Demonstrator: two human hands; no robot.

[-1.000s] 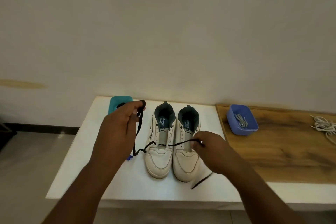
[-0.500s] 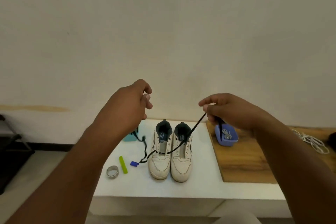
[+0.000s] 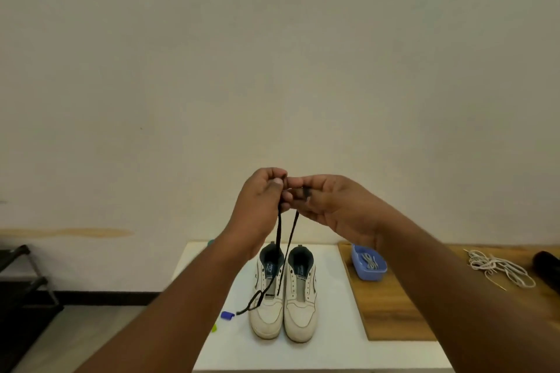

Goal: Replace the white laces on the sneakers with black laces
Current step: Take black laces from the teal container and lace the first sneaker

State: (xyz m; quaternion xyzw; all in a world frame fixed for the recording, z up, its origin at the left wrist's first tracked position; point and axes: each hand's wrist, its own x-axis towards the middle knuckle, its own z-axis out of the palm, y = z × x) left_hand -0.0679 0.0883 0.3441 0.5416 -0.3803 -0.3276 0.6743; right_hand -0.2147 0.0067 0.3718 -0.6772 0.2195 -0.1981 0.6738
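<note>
Two white sneakers stand side by side on a white table [image 3: 333, 339], toes toward me: the left sneaker [image 3: 267, 309] and the right sneaker [image 3: 301, 312]. A black lace [image 3: 280, 236] runs through the left sneaker's lowest eyelets and rises in two strands to my hands. My left hand [image 3: 262, 206] and my right hand [image 3: 330, 209] are raised high above the shoes, fingertips together, each pinching a lace end. A loop of the lace hangs off the left shoe's outer side. The removed white laces [image 3: 500, 271] lie tangled on the wooden board at the right.
A wooden board [image 3: 400, 312] covers the table's right part and carries a blue tray [image 3: 368, 262] with grey cords. A small blue piece [image 3: 227, 315] and a green piece [image 3: 214, 328] lie left of the shoes. A dark object [image 3: 547, 266] is at the far right. A black rack [image 3: 21, 278] stands at left.
Both hands lifted from the shoes, drew the black lace up, then came together above the sneakers. The camera view tilted up and back.
</note>
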